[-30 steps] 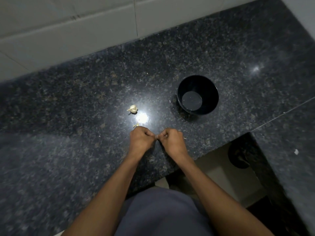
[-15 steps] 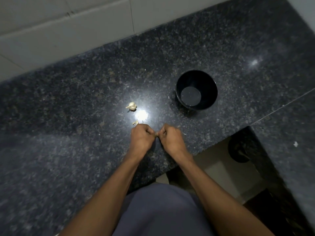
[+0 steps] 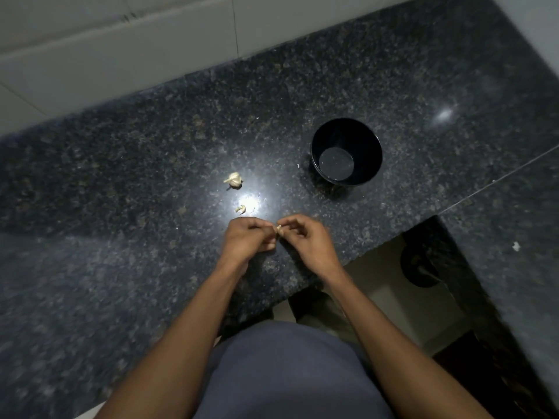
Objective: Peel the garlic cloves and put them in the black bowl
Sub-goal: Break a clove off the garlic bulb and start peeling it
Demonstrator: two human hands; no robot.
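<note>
My left hand [image 3: 246, 238] and right hand [image 3: 305, 240] pinch one small pale garlic clove [image 3: 279, 228] between fingertips above the dark speckled granite counter [image 3: 121, 267]. Beyond: curled skin scrap [image 3: 241, 209], partial garlic bulb [image 3: 233, 179], round black bowl [image 3: 346, 152] far right.

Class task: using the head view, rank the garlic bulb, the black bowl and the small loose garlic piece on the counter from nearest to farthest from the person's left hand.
Measured from the left hand:
1. small loose garlic piece, just beyond the knuckles.
2. garlic bulb, farther back, slightly left.
3. black bowl, far to the right.
</note>
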